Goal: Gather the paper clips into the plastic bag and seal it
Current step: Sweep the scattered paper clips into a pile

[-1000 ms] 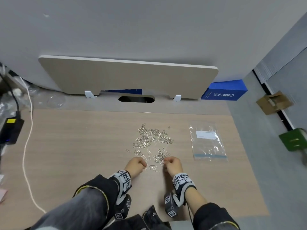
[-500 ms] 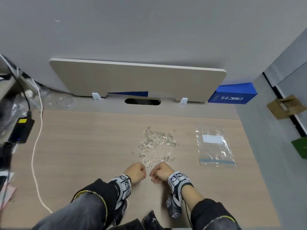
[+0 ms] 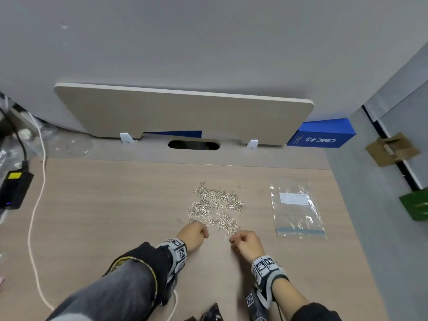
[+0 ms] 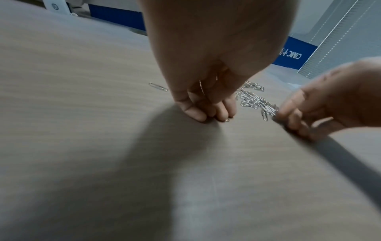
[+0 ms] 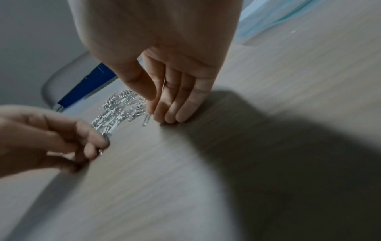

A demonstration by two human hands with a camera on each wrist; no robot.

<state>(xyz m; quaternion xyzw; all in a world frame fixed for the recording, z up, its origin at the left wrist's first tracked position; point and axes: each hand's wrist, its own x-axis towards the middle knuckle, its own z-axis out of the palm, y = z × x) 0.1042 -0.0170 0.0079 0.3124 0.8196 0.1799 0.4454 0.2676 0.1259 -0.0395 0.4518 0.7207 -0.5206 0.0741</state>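
1. Pale wood-grain surface (image 3: 104,216) carries a loose scatter of small silver wire paper clips (image 3: 216,205), the landmark for what follows.
2. Right of the clips, well apart from them, lies a flat clear plastic zip bag (image 3: 297,210); its long axis runs away from the person, blue seal strip at the near end.
3. Both hands sit at the near edge of the clips; the right hand (image 3: 246,244) is the nearer to the bag.
4. The left hand (image 3: 193,235) is curled, fingertips (image 4: 223,112) down on the surface; thin wire shows inside the fist, so it grips a few clips.
5. The right hand's fingers (image 5: 171,107) are bent, tips touching the surface, thumb nipping towards one clip at the edge of the clips; whether it holds that clip I cannot tell.
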